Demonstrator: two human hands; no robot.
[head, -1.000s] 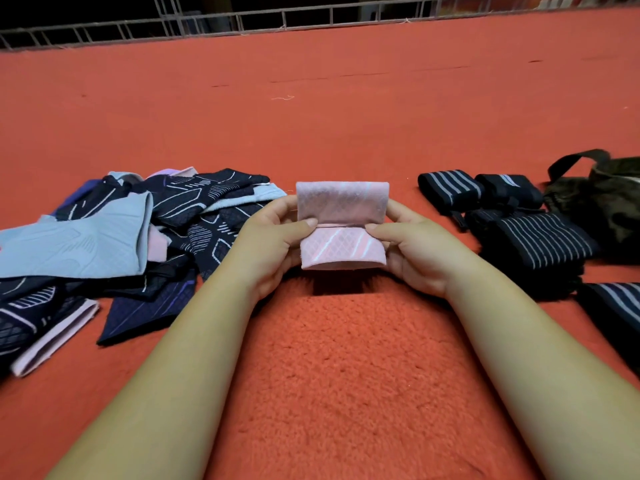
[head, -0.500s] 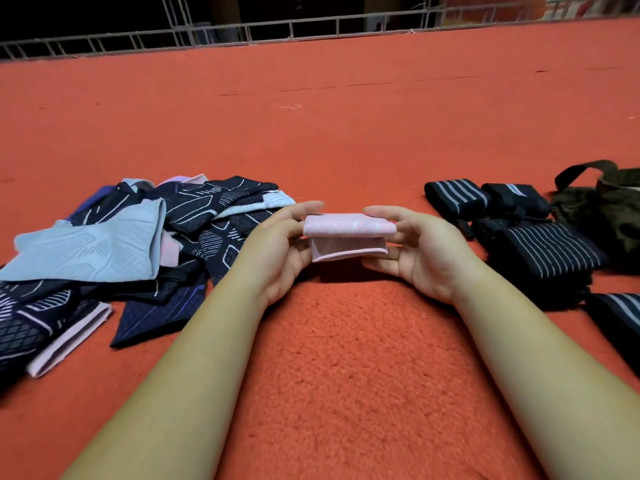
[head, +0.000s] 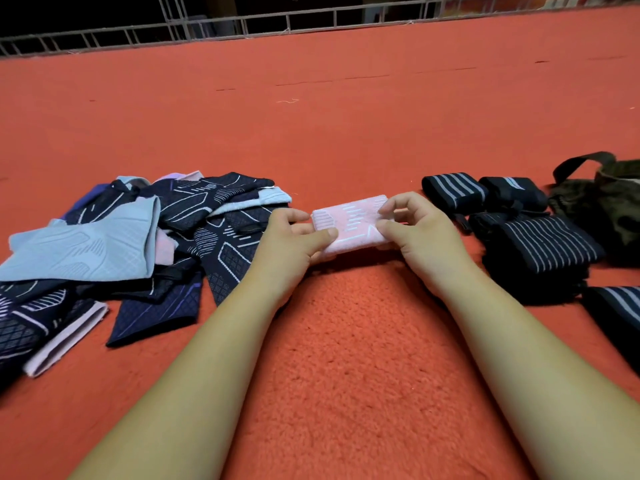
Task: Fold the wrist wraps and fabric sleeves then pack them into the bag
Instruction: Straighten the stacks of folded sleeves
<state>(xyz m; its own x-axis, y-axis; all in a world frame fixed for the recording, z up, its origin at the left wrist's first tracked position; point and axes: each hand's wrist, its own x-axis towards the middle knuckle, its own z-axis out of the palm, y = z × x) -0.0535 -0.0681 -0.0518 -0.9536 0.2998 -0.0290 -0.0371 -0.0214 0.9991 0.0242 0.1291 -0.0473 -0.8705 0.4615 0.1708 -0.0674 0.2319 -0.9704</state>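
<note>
A folded pink fabric sleeve (head: 349, 223) with white line markings sits between both hands just above the red carpet. My left hand (head: 287, 247) pinches its left end, thumb on top. My right hand (head: 415, 233) pinches its right end with curled fingers. A loose pile of dark navy, light blue and pink fabric sleeves (head: 131, 244) lies to the left. Rolled black wrist wraps (head: 533, 244) with grey stripes lie to the right. The camouflage bag (head: 609, 206) with a dark strap sits at the far right edge.
Red carpet (head: 346, 126) covers the whole floor. A metal railing (head: 242, 26) runs along the far edge. One more striped wrap (head: 620, 313) lies at the lower right.
The pink sleeve went from half-folded and upright to a flat compact fold held by both hands. The view shifted slightly downward.
</note>
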